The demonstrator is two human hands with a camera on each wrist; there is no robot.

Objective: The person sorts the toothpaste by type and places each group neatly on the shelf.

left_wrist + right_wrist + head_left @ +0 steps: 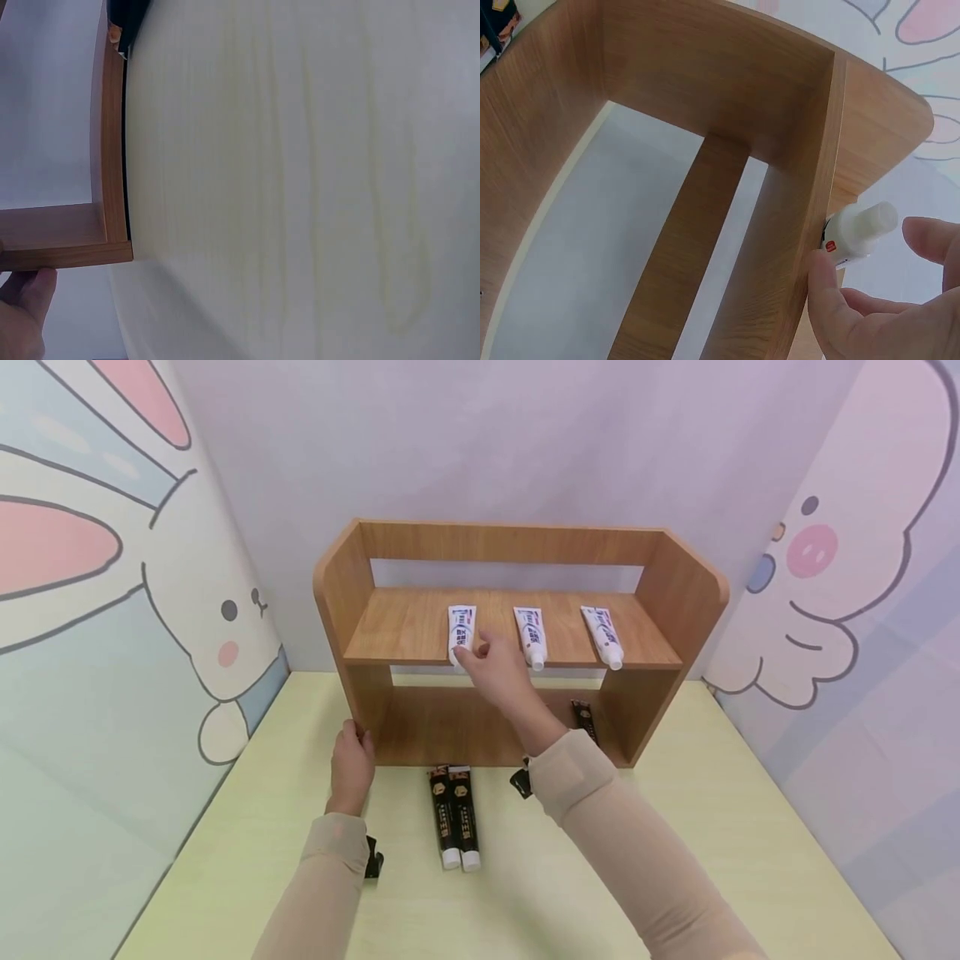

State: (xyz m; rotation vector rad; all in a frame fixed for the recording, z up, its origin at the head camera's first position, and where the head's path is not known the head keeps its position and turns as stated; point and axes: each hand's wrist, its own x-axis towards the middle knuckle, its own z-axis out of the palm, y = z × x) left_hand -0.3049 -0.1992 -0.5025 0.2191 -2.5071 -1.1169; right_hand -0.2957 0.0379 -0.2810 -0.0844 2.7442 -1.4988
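Note:
A white toothpaste tube lies on the upper board of a wooden shelf, its cap toward the front edge. My right hand is at this tube. In the right wrist view my thumb stands apart from the white cap, while the fingertips are by the board's edge and the tube's side. Two more white tubes, the middle one and the right one, lie on the same board. Low on the shelf's left side panel, my left hand grips its front edge.
Two black toothpaste tubes lie side by side on the pale table before the shelf. Another black tube is on the lower board at right, partly behind my right arm. Wall panels with cartoon animals surround the table.

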